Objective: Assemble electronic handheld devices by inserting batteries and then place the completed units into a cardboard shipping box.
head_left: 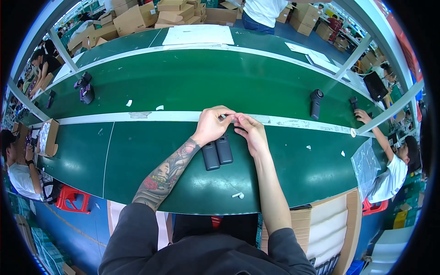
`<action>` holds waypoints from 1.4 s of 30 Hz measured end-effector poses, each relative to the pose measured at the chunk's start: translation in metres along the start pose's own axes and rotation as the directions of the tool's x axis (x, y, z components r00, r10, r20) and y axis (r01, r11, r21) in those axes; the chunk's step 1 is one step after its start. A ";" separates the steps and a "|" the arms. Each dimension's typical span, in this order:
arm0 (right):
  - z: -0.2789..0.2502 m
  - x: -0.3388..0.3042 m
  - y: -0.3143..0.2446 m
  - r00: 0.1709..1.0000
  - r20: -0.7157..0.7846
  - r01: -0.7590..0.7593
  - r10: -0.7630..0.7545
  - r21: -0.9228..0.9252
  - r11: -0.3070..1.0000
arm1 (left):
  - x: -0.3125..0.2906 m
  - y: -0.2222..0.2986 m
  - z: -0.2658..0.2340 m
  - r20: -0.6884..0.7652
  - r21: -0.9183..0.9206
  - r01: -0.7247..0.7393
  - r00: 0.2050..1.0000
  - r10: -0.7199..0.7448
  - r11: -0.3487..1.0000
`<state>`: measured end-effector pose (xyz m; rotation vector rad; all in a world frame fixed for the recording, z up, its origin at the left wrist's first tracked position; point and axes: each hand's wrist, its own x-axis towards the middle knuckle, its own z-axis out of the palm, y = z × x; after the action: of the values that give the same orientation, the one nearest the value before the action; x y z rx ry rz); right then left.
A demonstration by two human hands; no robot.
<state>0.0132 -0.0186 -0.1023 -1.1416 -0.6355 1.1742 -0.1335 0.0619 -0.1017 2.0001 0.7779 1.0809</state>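
My left hand [213, 123] and my right hand [251, 133] meet fingertip to fingertip over the bench's white strip. Both are closed in a pinch, and what they hold between them is too small to make out. Just below them, two dark grey handheld devices [211, 156] lie side by side on the green bench [151, 142]; their upper ends are partly hidden by my hands. A small white piece [238, 195], shaped like an earbud, lies nearer to me.
A dark handheld device [316, 104] with a round head lies on the green belt [256, 73] at right; several more [86, 93] lie at left. A clear plastic bag [365, 167] lies by a co-worker at right, whose hand [362, 116] reaches over the bench. An open carton [47, 137] stands at left.
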 end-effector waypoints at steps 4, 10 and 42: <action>0.004 -0.002 -0.006 0.998 -0.012 0.052 -0.054 -0.144 0.988 | 0.000 -0.002 -0.001 -0.001 0.046 -0.023 1.000 0.023 0.999; -0.002 0.001 -0.003 0.983 0.030 0.177 -0.182 -0.437 0.882 | -0.003 0.001 -0.003 0.024 0.148 -0.067 0.998 0.064 0.987; 0.017 -0.032 0.015 0.879 0.395 0.457 -0.265 -0.858 0.235 | 0.025 -0.070 -0.076 -0.058 -0.658 0.482 0.734 -0.677 0.579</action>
<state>-0.0171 -0.0431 -0.1056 -1.7190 -1.8026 0.3608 -0.1997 0.1441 -0.1182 0.9076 1.0048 1.0488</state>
